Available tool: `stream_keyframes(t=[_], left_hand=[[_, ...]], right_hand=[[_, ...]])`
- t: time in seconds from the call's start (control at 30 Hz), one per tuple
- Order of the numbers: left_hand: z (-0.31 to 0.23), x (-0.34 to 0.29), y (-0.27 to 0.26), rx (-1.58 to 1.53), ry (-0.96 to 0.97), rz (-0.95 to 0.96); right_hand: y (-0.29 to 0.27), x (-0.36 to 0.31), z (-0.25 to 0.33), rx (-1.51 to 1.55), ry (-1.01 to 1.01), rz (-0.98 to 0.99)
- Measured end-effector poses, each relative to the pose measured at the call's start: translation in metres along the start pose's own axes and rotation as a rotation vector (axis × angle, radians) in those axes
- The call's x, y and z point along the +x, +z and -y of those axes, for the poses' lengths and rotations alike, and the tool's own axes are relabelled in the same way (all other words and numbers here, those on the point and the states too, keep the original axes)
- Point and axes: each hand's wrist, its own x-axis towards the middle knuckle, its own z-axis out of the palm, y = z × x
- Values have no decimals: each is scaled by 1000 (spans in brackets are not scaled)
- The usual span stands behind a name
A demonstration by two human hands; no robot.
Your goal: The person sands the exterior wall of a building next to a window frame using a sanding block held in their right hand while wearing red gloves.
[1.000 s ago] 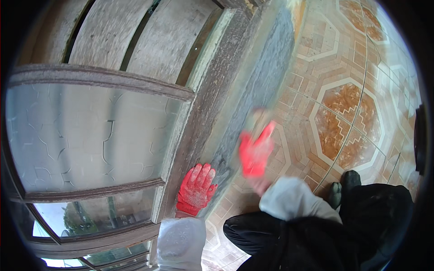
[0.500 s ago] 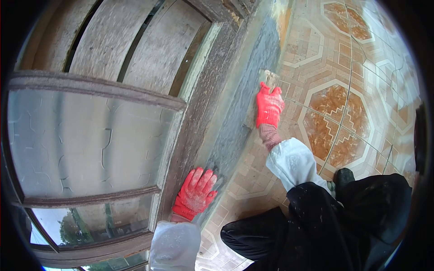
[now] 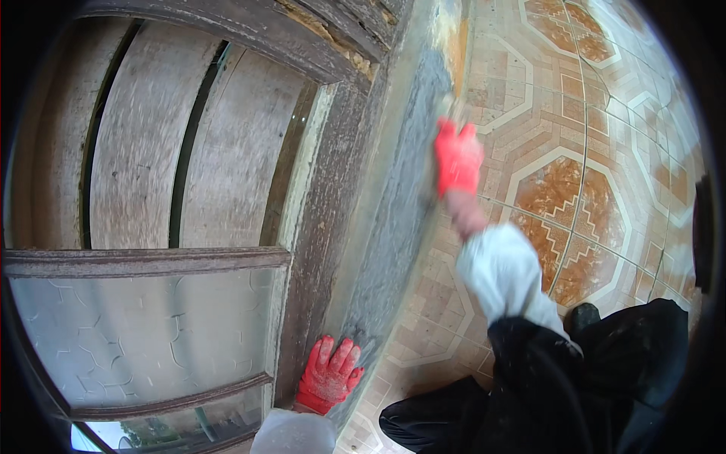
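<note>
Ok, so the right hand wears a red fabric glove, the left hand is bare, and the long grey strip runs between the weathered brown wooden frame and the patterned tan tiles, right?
Not quite: the head view shows the left hand in a dusty red fabric glove, not bare. The right hand, grey strip, frame and tiles are as stated.

Of the person's red-gloved hands, the left hand point(image 3: 330, 374) lies spread at the near end of a grey-coated strip point(image 3: 397, 204) along a weathered wooden frame point(image 3: 321, 181), while the right hand point(image 3: 458, 159), blurred, grips a tool point(image 3: 453, 107) farther up, beside the patterned tile floor point(image 3: 491, 106).
</note>
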Motion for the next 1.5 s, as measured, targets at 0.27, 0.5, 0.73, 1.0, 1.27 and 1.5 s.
stream_keyframes(t=[0.27,0.5,0.73,1.0,1.27,1.5], left_hand=[[2,12,-5,4,29,13],[-1,7,-1,31,37,57],[0,15,-1,20,50,42],[-1,2,0,78,37,12],[-2,11,3,51,56,36],[-3,-1,1,58,-1,24]], right_hand=[[-43,-112,-21,73,-152,170],[-55,-134,-40,86,-309,259],[-2,126,9,28,91,-41],[-28,-147,-82,670,-74,474],[0,137,-9,-32,-45,-97],[-23,-38,5,177,-372,130]])
